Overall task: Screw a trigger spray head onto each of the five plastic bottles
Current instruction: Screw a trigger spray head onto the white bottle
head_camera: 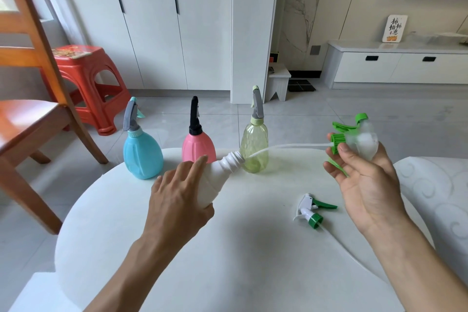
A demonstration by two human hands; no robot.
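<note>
**Head view: fourth bottle meets its sprayer, tube first**

Head view shows a person at a white round table (177, 273), partway through fitting spray heads. The left hand (177, 200) is wrapped around a white bottle (217, 177), tilted with its threaded neck aimed right. The right hand (364, 180) pinches a green spray head (354, 139) by its ribbed collar between thumb and fingers, the palm otherwise loose. The head's long dip tube (286, 146) reaches across, its tip at or just inside the bottle's mouth.

Behind, a blue bottle (143, 154), a pink bottle (198, 149) and a clear green bottle (254, 147) stand capped in a row. A white-and-green spray head (312, 209) lies loose on the table near the right wrist.

Done well, the tube should slide fully in before the collar touches, then the collar should sit square on the threads before turning; a tilted start risks cross-threading.

The fifth bottle is nowhere in sight. The green head's body is blurred, and the left palm hides most of the white bottle. Whether the tube tip has entered the neck cannot be told.
</note>
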